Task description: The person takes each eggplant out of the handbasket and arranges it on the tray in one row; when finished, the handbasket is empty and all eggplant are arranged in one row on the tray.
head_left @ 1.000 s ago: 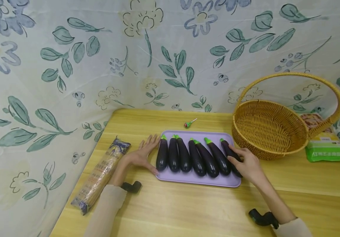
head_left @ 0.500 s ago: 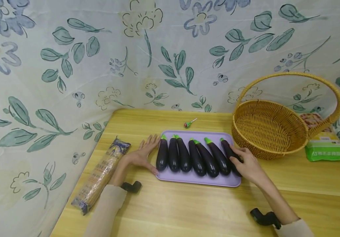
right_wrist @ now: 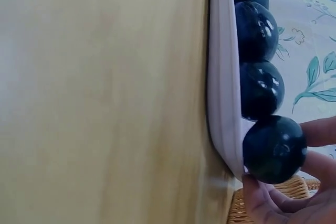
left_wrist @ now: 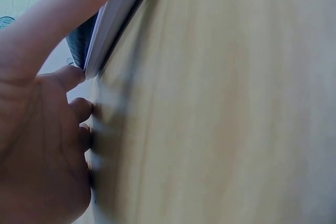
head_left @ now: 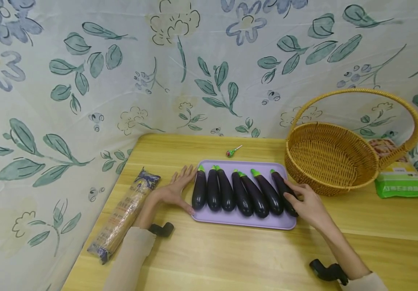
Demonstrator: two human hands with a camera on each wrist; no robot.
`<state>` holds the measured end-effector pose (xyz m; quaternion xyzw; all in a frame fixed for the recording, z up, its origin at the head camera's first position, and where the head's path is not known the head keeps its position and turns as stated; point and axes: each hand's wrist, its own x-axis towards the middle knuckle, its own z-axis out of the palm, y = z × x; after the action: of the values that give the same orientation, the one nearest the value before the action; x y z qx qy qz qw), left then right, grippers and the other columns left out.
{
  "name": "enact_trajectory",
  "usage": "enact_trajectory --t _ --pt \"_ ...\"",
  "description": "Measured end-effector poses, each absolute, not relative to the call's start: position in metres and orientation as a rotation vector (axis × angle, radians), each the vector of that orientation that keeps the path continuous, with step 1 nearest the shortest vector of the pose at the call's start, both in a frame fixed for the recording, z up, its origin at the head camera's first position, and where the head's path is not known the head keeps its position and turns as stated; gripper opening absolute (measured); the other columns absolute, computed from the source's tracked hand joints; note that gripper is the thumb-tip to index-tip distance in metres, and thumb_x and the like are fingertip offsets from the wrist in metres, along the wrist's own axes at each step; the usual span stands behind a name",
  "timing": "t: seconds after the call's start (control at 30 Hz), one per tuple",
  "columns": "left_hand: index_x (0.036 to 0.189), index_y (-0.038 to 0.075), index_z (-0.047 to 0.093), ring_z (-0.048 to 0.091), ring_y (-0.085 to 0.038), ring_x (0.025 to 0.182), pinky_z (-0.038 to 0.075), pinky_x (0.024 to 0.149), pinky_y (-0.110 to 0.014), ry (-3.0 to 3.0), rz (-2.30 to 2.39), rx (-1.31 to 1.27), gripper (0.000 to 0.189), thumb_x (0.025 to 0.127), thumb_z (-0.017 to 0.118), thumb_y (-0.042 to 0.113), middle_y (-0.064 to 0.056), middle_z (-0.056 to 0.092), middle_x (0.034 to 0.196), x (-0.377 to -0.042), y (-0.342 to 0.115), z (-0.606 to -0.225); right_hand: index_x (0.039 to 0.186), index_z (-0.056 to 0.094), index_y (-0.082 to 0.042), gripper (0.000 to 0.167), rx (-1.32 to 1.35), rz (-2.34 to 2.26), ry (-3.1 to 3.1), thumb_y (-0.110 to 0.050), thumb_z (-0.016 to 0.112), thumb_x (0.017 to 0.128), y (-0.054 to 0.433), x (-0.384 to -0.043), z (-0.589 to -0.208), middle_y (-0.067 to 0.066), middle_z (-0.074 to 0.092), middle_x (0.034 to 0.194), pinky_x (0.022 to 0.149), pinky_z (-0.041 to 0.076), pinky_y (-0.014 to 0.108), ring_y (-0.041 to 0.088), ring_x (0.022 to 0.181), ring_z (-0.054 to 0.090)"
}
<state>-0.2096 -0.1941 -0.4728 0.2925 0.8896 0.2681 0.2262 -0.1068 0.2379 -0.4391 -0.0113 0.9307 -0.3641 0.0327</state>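
Note:
Several glossy dark purple eggplants with green stem ends lie side by side on a lilac rectangular tray (head_left: pixel 227 219). At the tray's left end my left hand (head_left: pixel 174 192) rests with spread fingers, touching the rim; in the left wrist view its thumb (left_wrist: pixel 68 17) and fingers lie around the tray corner. My right hand (head_left: pixel 308 205) holds the rightmost eggplant (head_left: pixel 281 186) at its right side, thumb and fingers bent about it. In the right wrist view that eggplant (right_wrist: pixel 275 149) sits at the tray's end, a lower fingertip close to the rim; the fingers are partly hidden behind it.
Behind the tray lies a lollipop (head_left: pixel 231 152). A wicker basket (head_left: pixel 312 180) with a tall handle stands at the back right, a green-bottomed food package (head_left: pixel 402 184) beyond it. A long wrapped noodle pack (head_left: pixel 125 216) lies beside the left forearm. A floral cloth (head_left: pixel 179 81) hangs behind.
My right hand has shifted slightly to the right along the rightmost eggplant. The left hand, the tray and the other eggplants have not visibly moved.

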Motion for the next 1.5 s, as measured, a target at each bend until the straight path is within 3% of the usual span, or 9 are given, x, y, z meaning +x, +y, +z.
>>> enact_trajectory --t 0.43,0.73,0.97,1.23,1.5 --pt "0.166 0.013 -0.009 -0.024 -0.037 0.159 -0.017 0.127 -0.061 2.453 0.72 0.808 0.152 0.063 0.097 0.049 -0.018 -0.021 0.172 -0.208 -0.194 -0.47 0.153 0.05 -0.012 0.057 0.107 -1.216 2.78 -0.032 0.066 0.102 0.233 -0.106 -0.442 0.029 0.057 0.126 0.074 0.043 0.029 0.038 0.113 0.059" --pt "0.166 0.009 -0.007 -0.022 -0.042 0.158 -0.015 0.126 -0.065 2.465 0.729 0.836 0.151 0.063 0.098 0.045 -0.021 -0.019 0.171 -0.208 -0.195 -0.471 0.152 0.051 -0.009 0.059 0.097 -1.253 2.807 -0.031 0.069 0.101 0.232 -0.107 -0.45 0.028 0.058 0.127 0.074 0.045 0.028 0.037 0.111 0.06" --pt "0.166 0.013 -0.008 -0.024 -0.038 0.159 -0.017 0.127 -0.062 2.467 0.717 0.841 0.152 0.063 0.097 0.049 -0.017 -0.021 0.172 -0.209 -0.194 -0.471 0.151 0.053 -0.01 0.056 0.098 -1.267 2.835 -0.03 0.068 0.101 0.233 -0.107 -0.447 0.025 0.062 0.127 0.075 0.045 0.027 0.036 0.113 0.06" --pt "0.166 0.012 -0.008 -0.024 -0.038 0.158 -0.016 0.127 -0.062 2.469 0.707 0.839 0.15 0.064 0.096 0.049 -0.018 -0.022 0.171 -0.208 -0.194 -0.471 0.152 0.051 -0.008 0.06 0.113 -1.255 2.815 -0.036 0.067 0.101 0.236 -0.107 -0.445 0.025 0.063 0.13 0.077 0.048 0.026 0.036 0.114 0.062" --pt "0.166 0.011 -0.006 -0.023 -0.038 0.159 -0.016 0.127 -0.061 2.472 0.718 0.839 0.149 0.064 0.096 0.05 -0.016 -0.021 0.172 -0.207 -0.195 -0.473 0.152 0.052 -0.008 0.059 0.1 -1.257 2.815 -0.033 0.068 0.101 0.238 -0.107 -0.445 0.024 0.064 0.13 0.081 0.047 0.028 0.035 0.114 0.062"
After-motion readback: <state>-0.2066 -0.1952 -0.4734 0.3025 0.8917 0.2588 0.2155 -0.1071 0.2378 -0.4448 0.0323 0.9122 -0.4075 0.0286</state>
